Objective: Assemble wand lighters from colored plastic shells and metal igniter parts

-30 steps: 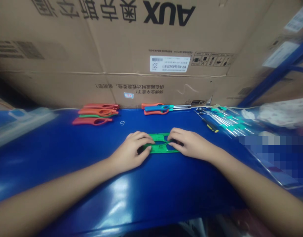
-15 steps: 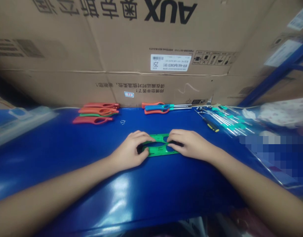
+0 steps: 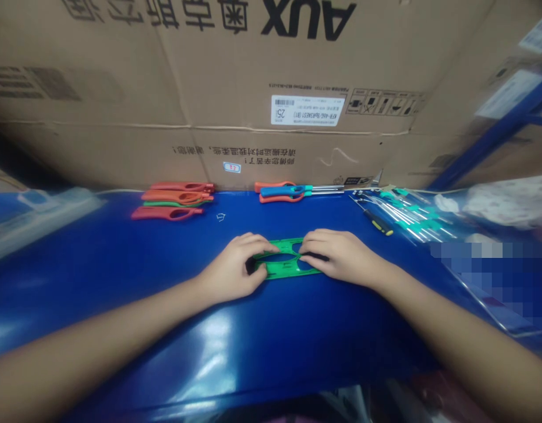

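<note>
Two green plastic lighter-handle halves lie side by side on the blue table: the far half (image 3: 287,244) and the near half (image 3: 285,270). They meet along the middle, with an oval gap between them. My left hand (image 3: 233,267) grips their left ends, fingers on the far half and thumb on the near one. At the right ends, my right hand (image 3: 344,255) is closed over the halves, its thumb and forefinger close together near where they meet. My fingers hide both ends of the halves.
At the back left lie several red, orange and green handles (image 3: 176,197). Assembled lighters (image 3: 282,192) with metal tubes lie behind my hands. A black and yellow screwdriver (image 3: 379,223) and a heap of metal rods (image 3: 410,214) are at right. A cardboard box (image 3: 236,82) stands behind.
Both hands keep their hold on the green halves with almost no movement. The whole view has shifted very slightly.
</note>
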